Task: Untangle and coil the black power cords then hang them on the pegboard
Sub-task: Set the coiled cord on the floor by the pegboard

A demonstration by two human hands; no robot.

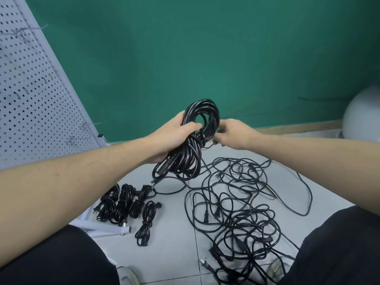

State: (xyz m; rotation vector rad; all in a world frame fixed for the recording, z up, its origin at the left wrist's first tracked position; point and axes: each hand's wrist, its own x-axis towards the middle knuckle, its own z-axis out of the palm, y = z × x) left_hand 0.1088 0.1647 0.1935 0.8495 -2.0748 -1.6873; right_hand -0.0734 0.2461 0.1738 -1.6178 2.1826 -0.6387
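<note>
Our left hand [174, 138] grips a coiled black power cord [193, 140] above the floor [174, 233], its long axis upright; our right hand [232, 133] pinches its right side.

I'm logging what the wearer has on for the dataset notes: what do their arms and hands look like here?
Both forearms are bare to the edge of the picture, with no sleeves in view. The left hand and right hand wear no gloves, rings, watch or bands that show. Dark trousers cover the legs below.
</note>
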